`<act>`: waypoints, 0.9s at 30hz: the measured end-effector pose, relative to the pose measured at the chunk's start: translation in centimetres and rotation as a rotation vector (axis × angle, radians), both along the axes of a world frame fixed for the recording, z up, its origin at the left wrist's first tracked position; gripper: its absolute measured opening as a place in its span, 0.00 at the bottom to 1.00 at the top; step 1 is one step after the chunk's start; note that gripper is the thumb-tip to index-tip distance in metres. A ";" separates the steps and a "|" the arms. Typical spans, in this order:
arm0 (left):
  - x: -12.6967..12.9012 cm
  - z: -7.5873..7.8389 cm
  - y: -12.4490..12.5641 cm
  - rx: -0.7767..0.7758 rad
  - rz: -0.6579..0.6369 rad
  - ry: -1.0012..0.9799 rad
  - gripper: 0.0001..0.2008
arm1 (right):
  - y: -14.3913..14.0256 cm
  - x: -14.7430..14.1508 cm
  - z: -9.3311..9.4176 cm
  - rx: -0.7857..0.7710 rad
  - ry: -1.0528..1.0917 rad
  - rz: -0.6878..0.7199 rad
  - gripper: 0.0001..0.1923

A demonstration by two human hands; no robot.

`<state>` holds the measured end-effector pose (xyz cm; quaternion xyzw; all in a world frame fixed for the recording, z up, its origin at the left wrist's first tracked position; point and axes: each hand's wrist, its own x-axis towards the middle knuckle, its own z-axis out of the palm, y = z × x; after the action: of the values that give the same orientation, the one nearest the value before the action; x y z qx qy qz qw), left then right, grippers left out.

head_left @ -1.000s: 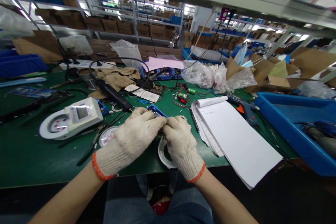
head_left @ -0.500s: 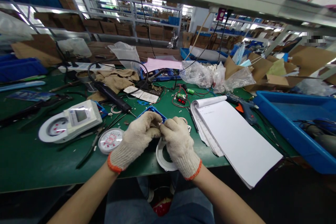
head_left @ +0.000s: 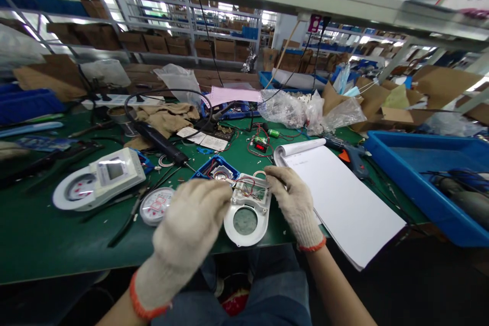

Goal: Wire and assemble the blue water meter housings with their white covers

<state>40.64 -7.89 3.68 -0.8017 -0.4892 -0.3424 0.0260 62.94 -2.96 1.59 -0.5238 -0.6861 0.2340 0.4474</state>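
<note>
A white plastic meter casing (head_left: pixel 229 223) with a round opening lies at the table's front edge, with thin red and dark wires across its upper part. My right hand (head_left: pixel 294 202), in a white knit glove with an orange cuff, has its curled fingers and thumb at the casing's upper right edge. To the left, my left hand (head_left: pixel 187 224) is gloved the same way and smeared by motion. Its fingertips come near the casing's left side, and whether they hold anything is unclear. Behind the casing sits an open blue case (head_left: pixel 228 165) with wires and a pale round part inside.
On the left lie an assembled white socket meter (head_left: pixel 124 175), a round clear-covered part (head_left: pixel 156 206) and a black-handled soldering iron (head_left: pixel 164 145). A paper pad (head_left: pixel 332 188), a glue gun (head_left: pixel 352 160) and a blue bin (head_left: pixel 412 155) occupy the right. A small red display (head_left: pixel 261 147) stands behind.
My hands have moved apart. The left came back toward me and the right shifted rightward, uncovering the casing, its wires and the blue case.
</note>
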 end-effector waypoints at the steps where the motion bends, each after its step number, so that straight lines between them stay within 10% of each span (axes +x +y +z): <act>1: 1.1 -0.6 -1.1 -0.011 -0.066 0.063 0.08 | -0.2 0.4 -0.4 -0.028 0.023 -0.022 0.11; 3: 3.4 -1.9 -2.8 -0.124 -0.216 0.246 0.08 | -0.7 0.7 -1.2 -0.067 0.053 -0.057 0.12; 9: 4.6 -3.8 -3.5 -0.262 -0.046 0.328 0.15 | -1.3 0.6 -2.3 -0.076 0.116 -0.099 0.13; 15: 1.5 -1.5 -2.9 -0.698 0.304 -0.743 0.16 | -1.7 0.4 -2.4 -0.205 0.181 -0.016 0.16; 20: 1.4 -2.7 -1.7 -0.790 0.273 -1.705 0.12 | -1.5 -0.4 -1.8 -0.233 0.173 0.112 0.16; 27: 0.5 -4.7 -1.0 -0.872 0.284 -1.844 0.14 | -1.0 -1.5 -2.2 -0.287 0.213 0.150 0.21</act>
<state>41.17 -8.84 -1.03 -0.1018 -0.4911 -0.6109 -0.6126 61.41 -3.94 -0.64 -0.5020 -0.6316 0.4160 0.4196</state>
